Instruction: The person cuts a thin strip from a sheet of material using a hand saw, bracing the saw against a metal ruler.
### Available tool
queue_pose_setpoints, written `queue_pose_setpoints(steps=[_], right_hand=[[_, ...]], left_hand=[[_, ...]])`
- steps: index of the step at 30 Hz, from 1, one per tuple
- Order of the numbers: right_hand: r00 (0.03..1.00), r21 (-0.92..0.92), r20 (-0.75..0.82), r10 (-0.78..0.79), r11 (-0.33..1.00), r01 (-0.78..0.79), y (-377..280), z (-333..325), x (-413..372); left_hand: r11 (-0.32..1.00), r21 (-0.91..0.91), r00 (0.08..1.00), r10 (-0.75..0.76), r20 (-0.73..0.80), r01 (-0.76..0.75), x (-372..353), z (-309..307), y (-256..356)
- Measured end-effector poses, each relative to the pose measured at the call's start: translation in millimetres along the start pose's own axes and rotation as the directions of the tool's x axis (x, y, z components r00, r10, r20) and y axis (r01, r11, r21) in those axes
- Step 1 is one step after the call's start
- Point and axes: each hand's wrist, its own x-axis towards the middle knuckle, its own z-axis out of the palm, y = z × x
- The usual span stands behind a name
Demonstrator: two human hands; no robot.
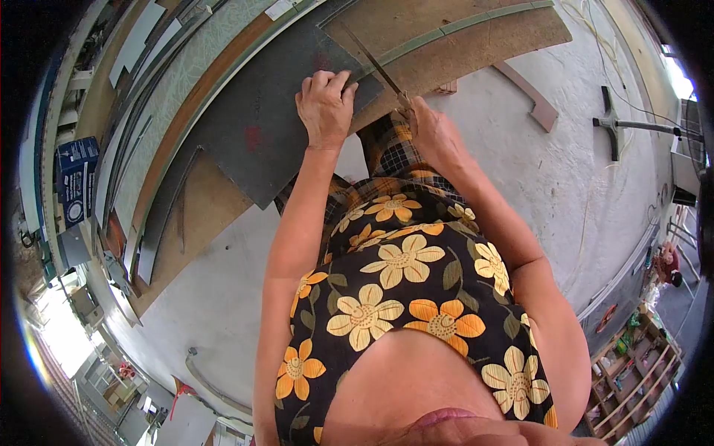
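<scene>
Floor work, seen from above. A dark sheet (253, 111) is laid on the concrete floor (565, 171), its far corner lapped over a brown board (461, 44).

The left hand (325, 104) is set palm-down on the sheet near its edge, fingers bent, pressing rather than gripping. The right hand (435, 134) is clenched round the handles of scissors (381, 68). The blades are pointed away from the body along the sheet's right edge, just beside the left fingertips. How far the blades are parted cannot be told.

Judged: a cut along the sheet's edge is in hand.
- The sheet is best held flat and taut by the left hand, close to the blades but clear of their path.
- Long, unhurried strokes are favoured, the blades not fully shut at each bite, so that nicks are avoided.
- The line is better sighted ahead of the tips than at them.

Also noted: a green strip (476, 18) on the board and a blue box (76, 178) at the left.
</scene>
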Motion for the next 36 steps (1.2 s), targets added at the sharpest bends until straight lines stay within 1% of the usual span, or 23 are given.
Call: queue_pose_setpoints(steps=[3, 7, 9, 12, 18, 21, 25, 28, 31, 34, 36], right_hand=[[1.000, 0.002, 0.010, -0.005, 1.000, 0.005, -3.2, -1.3, -0.8], [0.999, -0.027, 0.033, 0.018, 0.999, -0.018, -2.8, -1.1, -0.8], [1.000, 0.004, 0.018, 0.000, 1.000, 0.000, -0.1, -0.9, -3.0], [1.000, 0.033, 0.016, -0.016, 0.999, 0.015, -2.0, -3.2, -5.2], [1.000, 0.031, 0.017, 0.001, 1.000, -0.002, -5.6, -3.6, -6.3], [1.000, 0.014, 0.020, 0.003, 1.000, -0.003, -3.6, -0.8, -4.9], [1.000, -0.012, 0.031, -0.002, 1.000, 0.002, -2.3, -1.0, -5.0], [0.996, -0.032, 0.063, 0.059, 0.998, -0.057, -9.4, -5.6, -4.1], [0.993, -0.098, 0.079, 0.087, 0.992, -0.080, -16.2, -6.2, 9.6], [0.999, -0.106, -0.009, -0.034, 0.994, 0.033, -11.7, 7.8, 43.6], [0.998, -0.093, -0.033, -0.055, 0.994, 0.052, -15.4, 10.4, 49.1]], left_hand=[[1.000, -0.026, 1.000, 0.011, -0.022, -0.011, -0.8, 0.6, -1.3], [0.999, -0.037, 1.000, -0.008, -0.006, 0.008, -1.1, -1.8, 0.6], [0.999, -0.037, 1.000, -0.025, 0.017, 0.025, 0.0, -2.5, 1.2], [0.998, -0.064, 1.000, -0.006, -0.011, 0.006, -0.7, 1.3, -1.5], [1.000, -0.018, 0.998, -0.003, 0.066, 0.004, 8.3, -8.9, 7.3], [0.999, -0.046, 1.000, 0.013, 0.007, -0.013, 9.8, -2.5, 13.5], [0.998, -0.057, 0.999, 0.030, -0.021, -0.031, 10.6, 5.0, 15.5], [0.996, -0.065, 0.997, 0.055, -0.046, -0.058, 9.5, 8.1, 12.7], [0.995, -0.077, 0.996, 0.062, -0.070, -0.067, 9.1, 9.1, 14.0], [0.995, -0.086, 0.997, 0.050, -0.065, -0.056, 8.6, 9.0, 14.9], [0.995, -0.089, 0.997, 0.045, -0.063, -0.051, 8.7, 8.6, 14.5]])
